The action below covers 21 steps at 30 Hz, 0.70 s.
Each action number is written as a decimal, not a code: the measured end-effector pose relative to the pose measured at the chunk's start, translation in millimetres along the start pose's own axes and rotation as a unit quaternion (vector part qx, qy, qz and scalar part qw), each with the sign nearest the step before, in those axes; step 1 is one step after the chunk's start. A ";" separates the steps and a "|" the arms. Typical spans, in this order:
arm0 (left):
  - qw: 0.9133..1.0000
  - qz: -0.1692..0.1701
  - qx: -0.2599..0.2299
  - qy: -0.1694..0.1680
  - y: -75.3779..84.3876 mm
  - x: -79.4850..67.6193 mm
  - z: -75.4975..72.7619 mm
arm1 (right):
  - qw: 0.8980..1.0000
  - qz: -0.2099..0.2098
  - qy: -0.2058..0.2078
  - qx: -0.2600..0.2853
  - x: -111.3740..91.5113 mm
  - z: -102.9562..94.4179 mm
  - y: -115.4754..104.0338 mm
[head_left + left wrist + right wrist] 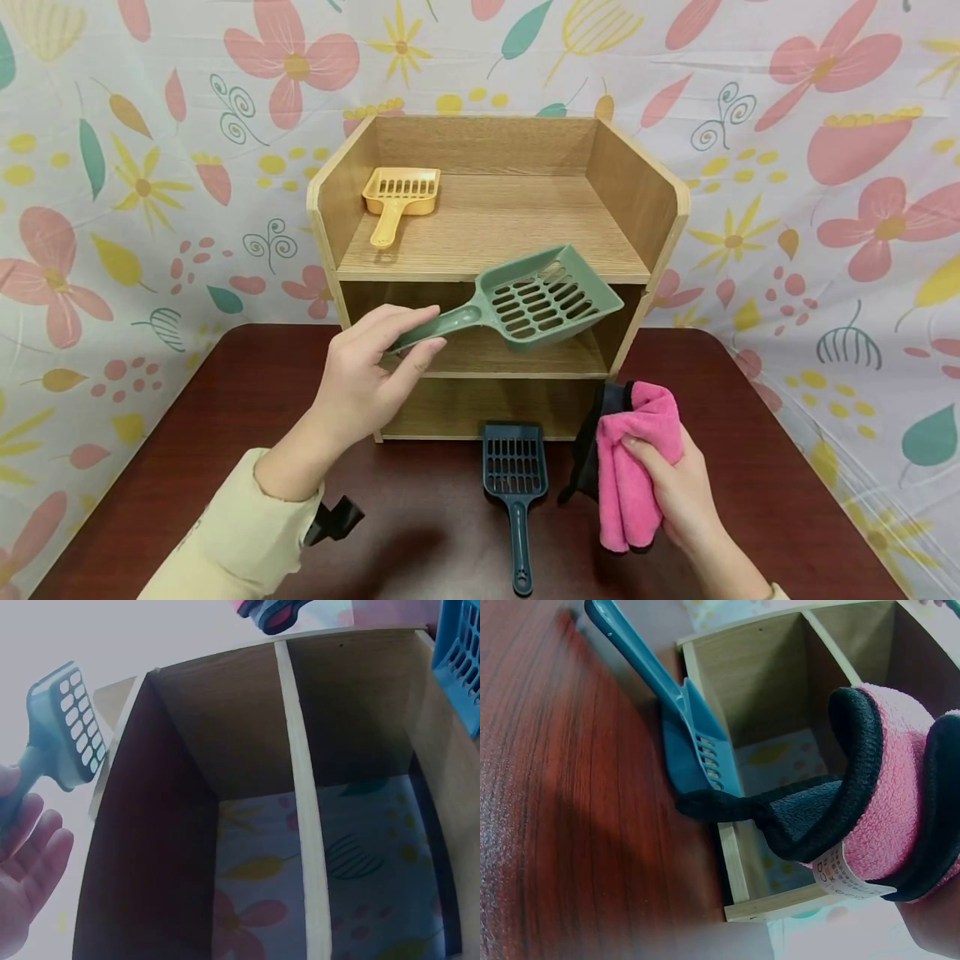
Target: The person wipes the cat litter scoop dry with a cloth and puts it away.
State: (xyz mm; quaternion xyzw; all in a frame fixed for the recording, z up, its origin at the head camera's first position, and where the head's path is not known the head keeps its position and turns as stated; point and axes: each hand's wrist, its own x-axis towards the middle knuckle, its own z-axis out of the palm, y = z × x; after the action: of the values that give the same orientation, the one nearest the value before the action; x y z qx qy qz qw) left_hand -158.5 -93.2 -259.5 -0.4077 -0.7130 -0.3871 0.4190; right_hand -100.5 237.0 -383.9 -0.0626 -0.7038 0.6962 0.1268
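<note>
My left hand (pixel 375 367) grips the handle of a green slotted litter scoop (pixel 540 300), holding it in the air before the wooden shelf; the left wrist view also has this scoop (pixel 67 727) at its left edge. A bunched pink cloth (pixel 633 467) with a dark side and black edging is held in my right hand (pixel 678 483), its thumb across the front. In the right wrist view the cloth (pixel 892 787) shows a white tag. Between the hands, a dark blue litter scoop (pixel 516 467) lies on the table, its handle towards me.
A wooden shelf unit (pixel 487 367) stands at the back of the dark red table (pixel 247 392). On its top, at the left, sits a yellow litter scoop (pixel 401 196). Behind hangs a flower-patterned cloth (pixel 172 167). A black piece (pixel 337 521) juts out by my left sleeve.
</note>
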 end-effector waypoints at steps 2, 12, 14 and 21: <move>1.000 -0.001 0.009 0.005 -0.2 3.2 -1.0 | 1.000 -0.003 -0.001 0.002 -0.2 0.2 0.7; 0.995 -0.018 0.086 0.055 -1.8 20.2 -2.4 | 1.000 -0.002 0.006 -0.006 -1.6 2.4 1.4; 0.993 -0.021 0.100 0.065 -2.1 23.5 -1.2 | 1.000 0.000 0.001 -0.007 -1.4 2.7 0.8; 0.984 -0.025 0.146 0.094 -2.2 34.7 8.6 | 1.000 0.001 -0.009 -0.011 -1.4 4.2 -0.7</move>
State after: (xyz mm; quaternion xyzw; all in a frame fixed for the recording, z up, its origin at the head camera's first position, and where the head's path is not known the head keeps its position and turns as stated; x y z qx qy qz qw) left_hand -173.9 -77.4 -231.3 -0.2857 -0.7296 -0.3257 0.5291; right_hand -100.2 232.5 -383.3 -0.0585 -0.7123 0.6892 0.1193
